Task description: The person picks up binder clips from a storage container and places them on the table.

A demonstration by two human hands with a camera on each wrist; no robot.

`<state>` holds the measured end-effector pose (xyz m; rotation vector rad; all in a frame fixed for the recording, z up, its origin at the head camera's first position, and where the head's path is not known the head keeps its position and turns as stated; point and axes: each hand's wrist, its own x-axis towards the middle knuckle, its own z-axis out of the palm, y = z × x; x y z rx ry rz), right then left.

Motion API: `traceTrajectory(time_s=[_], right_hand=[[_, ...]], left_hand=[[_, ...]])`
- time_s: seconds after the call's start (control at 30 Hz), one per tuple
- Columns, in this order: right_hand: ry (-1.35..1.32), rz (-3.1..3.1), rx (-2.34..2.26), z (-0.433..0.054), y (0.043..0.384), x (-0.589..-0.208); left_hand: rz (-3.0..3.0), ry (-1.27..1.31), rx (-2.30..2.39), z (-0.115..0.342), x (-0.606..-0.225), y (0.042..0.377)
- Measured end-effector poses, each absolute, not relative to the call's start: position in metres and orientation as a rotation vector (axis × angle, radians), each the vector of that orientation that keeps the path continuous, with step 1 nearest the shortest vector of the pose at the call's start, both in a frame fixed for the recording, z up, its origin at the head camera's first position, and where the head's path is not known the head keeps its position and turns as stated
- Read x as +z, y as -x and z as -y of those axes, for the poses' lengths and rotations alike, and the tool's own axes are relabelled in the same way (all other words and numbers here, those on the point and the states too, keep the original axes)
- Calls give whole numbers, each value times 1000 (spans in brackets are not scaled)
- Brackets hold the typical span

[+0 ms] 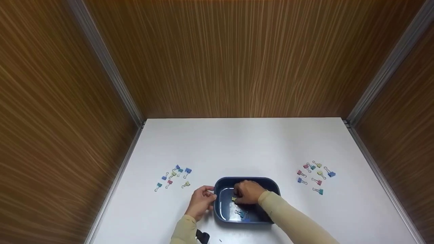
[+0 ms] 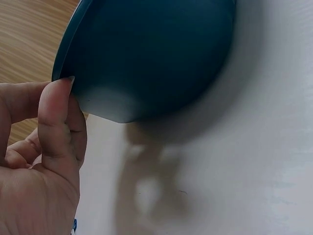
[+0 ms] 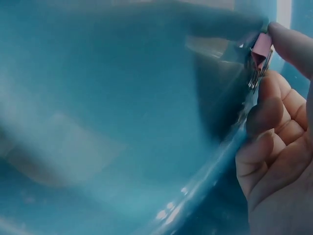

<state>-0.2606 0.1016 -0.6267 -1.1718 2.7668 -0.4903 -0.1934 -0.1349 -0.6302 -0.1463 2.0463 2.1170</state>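
Note:
A dark blue rectangular bin [image 1: 222, 218] stands near the table's front edge. My left hand [image 1: 200, 202] pinches its left rim; in the left wrist view the thumb [image 2: 55, 105] lies against the outer wall. Reaching inside the bin, my right hand [image 1: 249, 192] has its fingers low near the floor. The right wrist view shows a pink binder clip [image 3: 261, 46] between thumb and forefinger. Beside those fingers appears a yellow binder clip [image 1: 234, 199]. A teal clip [image 1: 241, 214] and a blue clip [image 1: 246, 220] lie at the bin's front; the palm hides part of the floor.
Several coloured binder clips lie scattered left of the bin, among them a yellow one [image 1: 185, 184]. Another loose group, including a teal clip [image 1: 318, 191], lies to the right. Wood-grain panels [image 1: 237, 61] enclose the white table [image 1: 244, 145]. A black object [image 1: 202, 236] shows by the left sleeve.

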Motion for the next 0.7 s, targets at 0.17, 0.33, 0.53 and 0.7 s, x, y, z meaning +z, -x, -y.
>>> traceTrajectory(time_s=[0.17,0.33,0.53,0.7], right_hand=[[1226,-2773,-471,-97,261,-629],[1318,-2708,-501,-95,264,-632],[1452,-2711,-468,-94,264,-632],[1445,-2718,-490,-91,262,-628]], left_hand=[[-2052,162,2099,135,-630,193],[-2036,154,2114,135,-627,192],[-2037,131,2124,136,-631,194],[-2046,144,2107,136,-631,194]])
